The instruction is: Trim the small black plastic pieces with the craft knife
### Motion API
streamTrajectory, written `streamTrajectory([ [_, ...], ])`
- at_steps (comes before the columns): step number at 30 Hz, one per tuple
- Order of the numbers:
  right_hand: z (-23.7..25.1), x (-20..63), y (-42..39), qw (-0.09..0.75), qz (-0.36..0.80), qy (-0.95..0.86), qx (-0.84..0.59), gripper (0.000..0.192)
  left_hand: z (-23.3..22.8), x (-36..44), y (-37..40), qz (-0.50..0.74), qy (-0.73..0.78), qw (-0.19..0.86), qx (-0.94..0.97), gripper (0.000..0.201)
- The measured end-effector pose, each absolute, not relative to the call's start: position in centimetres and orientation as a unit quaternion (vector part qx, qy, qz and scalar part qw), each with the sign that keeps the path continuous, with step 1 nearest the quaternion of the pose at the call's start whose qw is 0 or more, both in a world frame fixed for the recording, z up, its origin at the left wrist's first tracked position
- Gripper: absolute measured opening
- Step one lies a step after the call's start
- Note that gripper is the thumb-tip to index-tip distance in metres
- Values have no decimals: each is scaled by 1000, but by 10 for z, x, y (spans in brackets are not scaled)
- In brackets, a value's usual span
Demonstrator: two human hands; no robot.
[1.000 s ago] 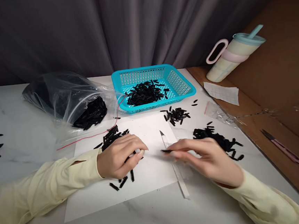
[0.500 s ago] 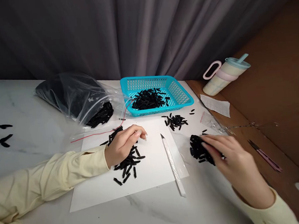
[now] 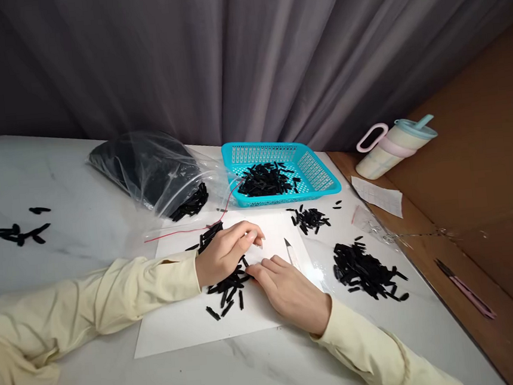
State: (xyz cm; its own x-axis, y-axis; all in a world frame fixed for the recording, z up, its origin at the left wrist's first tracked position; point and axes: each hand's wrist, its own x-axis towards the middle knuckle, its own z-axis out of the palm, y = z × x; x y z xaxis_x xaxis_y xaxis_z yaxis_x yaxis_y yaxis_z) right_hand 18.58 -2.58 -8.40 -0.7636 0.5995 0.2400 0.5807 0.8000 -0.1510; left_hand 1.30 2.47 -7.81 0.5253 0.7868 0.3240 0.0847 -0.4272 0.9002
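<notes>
Black slender strips lie on white paper, long axes mixed, one pointing far; whether left hand or right hand grips any, I cannot tell.

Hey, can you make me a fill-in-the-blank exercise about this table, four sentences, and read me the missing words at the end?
1. The small pieces heaped on the table are coloured ____.
2. The person's ____ hand hides part of the white pencil-like tool.
3. Behind the blue basket hangs a dark grey ____.
4. The tumbler has a loop handle coloured ____.

Missing words: black; right; curtain; pink.
</notes>
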Motion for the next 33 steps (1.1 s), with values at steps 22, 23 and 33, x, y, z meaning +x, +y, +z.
streamTrajectory([
  [22, -83, 198, -3, 389, 800, -348, -295, 29, -77, 14, 29, 273, 216, 277, 896, 32],
  [23, -83, 199, -3, 386, 804, -345, -291, 29, -76, 14, 29, 271, 217, 277, 896, 31],
  [33, -82, 200, -6, 372, 807, -374, -266, 30, -78, 14, 30, 292, 164, 299, 894, 24],
])
